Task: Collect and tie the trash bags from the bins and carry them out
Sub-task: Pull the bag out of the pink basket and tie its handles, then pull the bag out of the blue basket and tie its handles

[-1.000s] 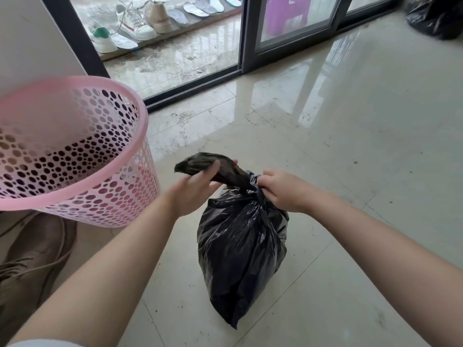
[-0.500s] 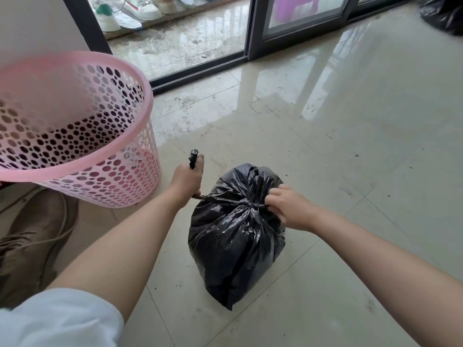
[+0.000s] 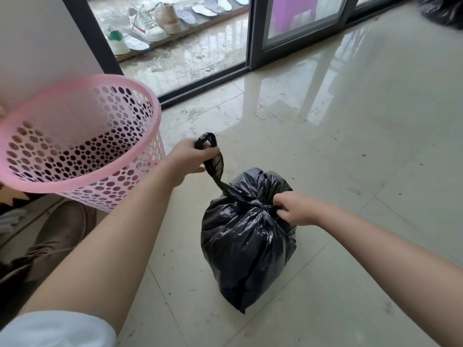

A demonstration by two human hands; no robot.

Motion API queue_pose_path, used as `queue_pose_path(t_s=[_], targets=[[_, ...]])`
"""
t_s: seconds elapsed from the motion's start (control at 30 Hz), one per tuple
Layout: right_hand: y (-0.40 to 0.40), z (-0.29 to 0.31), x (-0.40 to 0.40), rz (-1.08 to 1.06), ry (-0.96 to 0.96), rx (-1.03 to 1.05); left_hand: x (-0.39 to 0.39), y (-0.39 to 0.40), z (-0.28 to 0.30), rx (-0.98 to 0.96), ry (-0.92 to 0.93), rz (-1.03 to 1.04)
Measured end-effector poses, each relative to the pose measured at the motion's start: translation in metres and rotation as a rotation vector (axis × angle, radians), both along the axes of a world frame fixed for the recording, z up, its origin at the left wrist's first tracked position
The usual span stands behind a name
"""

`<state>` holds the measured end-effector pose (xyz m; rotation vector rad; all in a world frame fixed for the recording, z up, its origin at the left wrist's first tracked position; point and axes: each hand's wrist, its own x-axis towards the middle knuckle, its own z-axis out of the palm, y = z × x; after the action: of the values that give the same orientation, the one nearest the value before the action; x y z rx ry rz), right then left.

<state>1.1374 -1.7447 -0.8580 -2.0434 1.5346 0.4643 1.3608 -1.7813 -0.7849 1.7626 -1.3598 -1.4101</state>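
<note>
A full black trash bag [image 3: 246, 236] stands on the tiled floor in front of me, its neck gathered into a knot. My left hand [image 3: 193, 157] is shut on one twisted black tail of the bag, held up and to the left of the knot. My right hand [image 3: 294, 209] pinches the plastic at the knot on the bag's right side. To the left stands the pink perforated bin [image 3: 80, 149], with no liner visible in it.
A brown shoe [image 3: 57, 234] lies under the bin at the left. A sliding glass door frame [image 3: 255, 36] runs across the back, with shoes and insoles [image 3: 155, 23] outside. Another black bag [image 3: 443, 11] sits at the top right corner.
My left hand has pulled the bag's tail up and out to the left, and the knot has drawn tighter. The right hand stays at the knot.
</note>
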Motion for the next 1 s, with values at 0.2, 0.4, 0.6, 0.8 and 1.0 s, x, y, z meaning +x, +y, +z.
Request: queue_pose_path(t_s=[0.2, 0.4, 0.6, 0.8, 1.0], targets=[[-0.008, 0.018, 0.004, -0.021, -0.049, -0.099, -0.025, 0.003, 0.045, -0.362, -0.386, -0.146], [-0.025, 0.034, -0.001, -0.064, -0.021, -0.221, -0.055, 0.0, 0.047, -0.513, -0.449, -0.195], [-0.069, 0.094, -0.004, -0.081, 0.043, -0.381, -0.081, -0.031, 0.08, -0.647, -0.79, -0.258], [-0.063, 0.195, -0.015, -0.201, 0.058, -0.462, -0.104, -0.028, 0.158, -0.459, -0.892, -0.413], [-0.054, 0.362, -0.061, -0.35, 0.005, -0.502, -0.148, -0.028, 0.3, -0.358, -0.949, -0.599]])
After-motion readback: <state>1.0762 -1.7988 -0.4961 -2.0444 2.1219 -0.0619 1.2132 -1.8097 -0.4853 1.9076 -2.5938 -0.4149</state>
